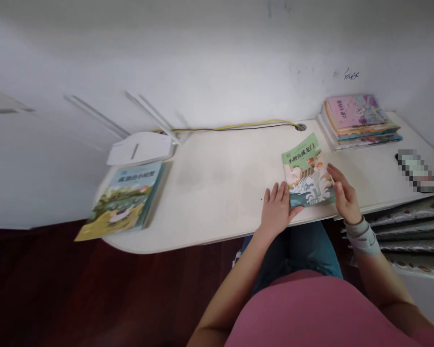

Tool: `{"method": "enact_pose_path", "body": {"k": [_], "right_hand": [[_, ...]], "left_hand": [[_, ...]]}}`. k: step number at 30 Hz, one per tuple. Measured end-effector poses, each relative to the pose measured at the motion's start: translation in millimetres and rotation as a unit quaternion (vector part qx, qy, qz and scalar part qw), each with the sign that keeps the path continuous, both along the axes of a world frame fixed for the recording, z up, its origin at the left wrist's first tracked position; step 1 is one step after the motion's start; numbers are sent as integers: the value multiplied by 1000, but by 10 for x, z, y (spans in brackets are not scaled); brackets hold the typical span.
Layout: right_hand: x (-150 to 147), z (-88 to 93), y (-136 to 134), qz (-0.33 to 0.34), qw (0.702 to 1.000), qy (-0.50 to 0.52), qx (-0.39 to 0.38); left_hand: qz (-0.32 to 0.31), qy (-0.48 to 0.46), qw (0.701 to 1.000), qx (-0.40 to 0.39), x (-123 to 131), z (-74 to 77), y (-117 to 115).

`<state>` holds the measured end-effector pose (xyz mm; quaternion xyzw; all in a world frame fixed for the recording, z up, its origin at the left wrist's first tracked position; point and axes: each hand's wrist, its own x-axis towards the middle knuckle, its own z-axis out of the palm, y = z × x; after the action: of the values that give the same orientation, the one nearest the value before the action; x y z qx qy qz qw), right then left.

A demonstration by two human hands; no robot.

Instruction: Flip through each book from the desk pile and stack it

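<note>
A green picture book [307,176] with a wave and fish cover lies near the table's front edge, between my two hands. My left hand [277,207] rests flat with its fingers stretched out along the book's left side, the thumb touching its bottom left corner. At the right edge of the cover is my right hand [345,195], fingers loosely bent and apart, the fingertips against or just beside the book. A pale band circles my right wrist.
On the white table [217,193], a stack of blue-covered books [125,197] overhangs the left end, before a white router [141,148]. Another book stack [358,120] stands back right, near a blurred phone [417,168]. Cables [238,126] run along the wall.
</note>
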<state>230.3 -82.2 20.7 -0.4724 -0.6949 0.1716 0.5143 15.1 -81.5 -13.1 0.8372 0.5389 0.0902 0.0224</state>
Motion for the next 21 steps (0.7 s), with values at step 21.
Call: {"method": "enact_pose_path", "body": {"k": [21], "right_hand": [[-968, 87, 534, 108, 901, -395, -142]], "left_hand": [[114, 45, 992, -33, -907, 115, 172]]}}
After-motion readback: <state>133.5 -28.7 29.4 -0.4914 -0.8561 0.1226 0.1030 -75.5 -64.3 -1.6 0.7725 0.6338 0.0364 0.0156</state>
